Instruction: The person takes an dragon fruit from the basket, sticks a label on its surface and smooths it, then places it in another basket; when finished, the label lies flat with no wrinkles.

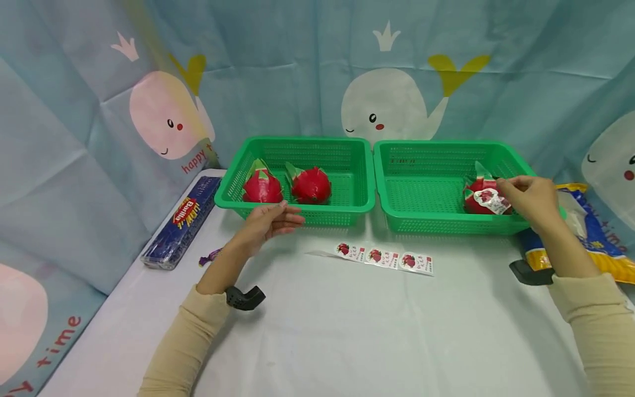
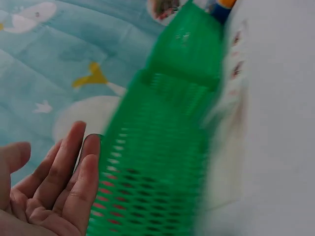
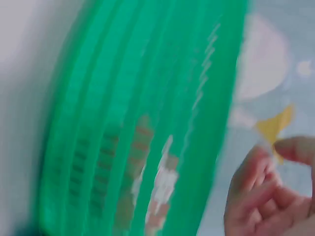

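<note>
Your left hand is held open, its fingers loosely extended and nothing in their grasp, just beside the front rim of the left green basket; whether the fingertips touch that rim you cannot tell. Inside this basket lie two red dragon fruits, one at the left and one near the middle. Your right hand is bent over the right end of the right green basket, thumb and forefinger brought close together at the upper edge of a printed label. The label shows against a third dragon fruit, which sits in that basket; you cannot tell whether the fingertips pinch the label or merely lie close to it. On the white tabletop before the baskets you see a strip of three similar labels. A blue box lies to the left, near a purple wrapper, and a blue-and-yellow bag to the right.
</note>
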Demonstrator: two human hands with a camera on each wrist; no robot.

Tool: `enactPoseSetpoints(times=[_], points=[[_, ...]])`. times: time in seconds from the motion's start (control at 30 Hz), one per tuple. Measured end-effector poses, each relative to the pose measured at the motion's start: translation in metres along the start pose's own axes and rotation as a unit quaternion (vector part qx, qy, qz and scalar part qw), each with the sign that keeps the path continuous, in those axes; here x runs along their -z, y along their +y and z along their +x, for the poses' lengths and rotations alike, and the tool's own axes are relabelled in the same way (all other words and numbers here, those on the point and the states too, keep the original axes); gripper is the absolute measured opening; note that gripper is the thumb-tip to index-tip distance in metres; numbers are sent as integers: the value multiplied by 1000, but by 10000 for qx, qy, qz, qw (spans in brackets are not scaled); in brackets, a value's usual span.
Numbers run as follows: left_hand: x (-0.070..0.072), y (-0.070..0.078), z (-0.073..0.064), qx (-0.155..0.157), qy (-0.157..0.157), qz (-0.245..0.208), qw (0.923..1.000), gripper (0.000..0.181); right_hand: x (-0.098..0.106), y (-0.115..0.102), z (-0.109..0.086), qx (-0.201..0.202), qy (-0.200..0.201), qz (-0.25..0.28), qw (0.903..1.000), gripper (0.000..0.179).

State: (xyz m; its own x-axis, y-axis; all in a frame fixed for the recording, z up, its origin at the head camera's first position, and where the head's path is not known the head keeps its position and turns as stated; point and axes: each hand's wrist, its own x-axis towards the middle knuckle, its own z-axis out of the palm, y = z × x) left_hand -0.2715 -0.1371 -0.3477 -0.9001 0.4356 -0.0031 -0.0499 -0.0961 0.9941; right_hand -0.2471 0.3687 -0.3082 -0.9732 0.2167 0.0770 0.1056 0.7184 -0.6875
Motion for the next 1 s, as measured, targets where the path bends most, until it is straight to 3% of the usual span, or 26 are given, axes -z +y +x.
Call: enactPoseSetpoints(times=[0.07, 0.1, 0.17, 0.23, 0.3, 0.43, 0.53, 0.57, 0.63, 0.67, 0.73, 0.87, 1.0], points=[[6, 17, 9, -345, 15, 757, 9965, 46, -1, -3, -10, 76, -771, 675, 9947, 41], [10, 24, 16, -505, 109, 1135, 9922, 44, -4, -3, -13, 90, -1243, 1057, 9866, 37], [19, 36, 32, -743, 351, 1951, 9773, 40, -10, -2, -19, 67, -2081, 1895, 9596, 33], [29, 41, 51, -760, 416, 2816, 9556, 41, -17, 4, -24, 190, -2812, 2597, 9236, 34], [36, 42, 70, -657, 227, 3681, 9272, 48, -24, 14, -29, 244, -3324, 3235, 8856, 35], [38, 42, 102, -202, -496, 5304, 8460, 70, -40, 33, -36, 240, -3923, 4389, 8080, 39], [33, 44, 119, 291, -929, 6089, 7872, 87, -53, 41, -36, 156, -3667, 5501, 7501, 39], [32, 44, 124, 403, -1080, 6244, 7725, 92, -56, 42, -36, 168, -3496, 5813, 7346, 38], [30, 44, 132, 589, -1350, 6392, 7548, 99, -62, 44, -37, 257, -3158, 6274, 7114, 39], [29, 43, 136, 614, -1488, 6418, 7498, 101, -64, 44, -38, 309, -3017, 6420, 7042, 39], [28, 39, 144, 557, -1734, 6454, 7418, 102, -67, 44, -40, 375, -2801, 6523, 7034, 40], [30, 30, 152, 263, -1912, 6509, 7342, 98, -69, 42, -42, 454, -2605, 6471, 7151, 40], [34, 24, 155, -212, -1755, 6532, 7362, 93, -69, 40, -41, 508, -2457, 6388, 7273, 40]])
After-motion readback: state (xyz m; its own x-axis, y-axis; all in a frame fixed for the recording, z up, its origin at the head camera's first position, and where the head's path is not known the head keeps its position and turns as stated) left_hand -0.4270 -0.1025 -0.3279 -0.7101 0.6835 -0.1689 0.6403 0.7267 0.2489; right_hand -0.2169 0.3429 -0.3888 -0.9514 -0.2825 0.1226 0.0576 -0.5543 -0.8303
